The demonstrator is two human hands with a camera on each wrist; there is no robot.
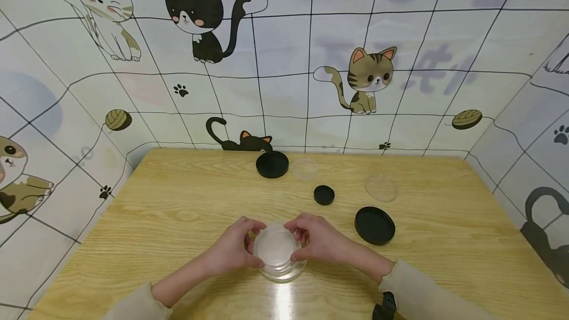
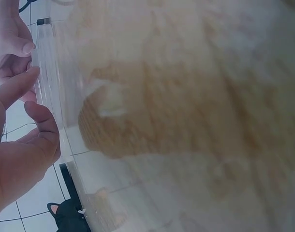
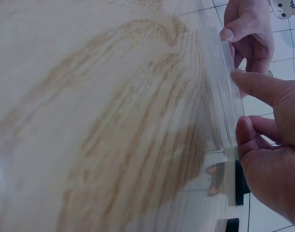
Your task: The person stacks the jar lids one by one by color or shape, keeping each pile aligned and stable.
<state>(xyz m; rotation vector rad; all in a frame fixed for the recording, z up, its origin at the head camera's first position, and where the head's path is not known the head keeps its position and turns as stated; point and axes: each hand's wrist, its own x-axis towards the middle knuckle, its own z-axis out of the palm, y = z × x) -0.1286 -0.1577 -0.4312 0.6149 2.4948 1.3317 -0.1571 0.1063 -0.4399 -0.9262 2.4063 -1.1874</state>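
Observation:
Near the front middle of the table (image 1: 200, 177), clear round dishes (image 1: 275, 247) are stacked, with a wider clear round piece (image 1: 284, 276) at the bottom. My left hand (image 1: 234, 247) grips the upper dish at its left edge, thumb at the front and fingers at the back. Opposite it, my right hand (image 1: 319, 240) holds the right edge the same way. In the left wrist view the clear stack (image 2: 53, 82) appears edge-on, with fingertips on its rim. The right wrist view also catches the stacked rims (image 3: 224, 92) beside the curved right fingers.
Black round lids lie about: one at the back (image 1: 272, 164), a small one (image 1: 324, 195) in the middle and a large one (image 1: 375, 225) to the right. Two clear discs (image 1: 304, 169) (image 1: 381, 188) lie toward the back. A cat-patterned sheet (image 1: 289, 93) stands behind the table.

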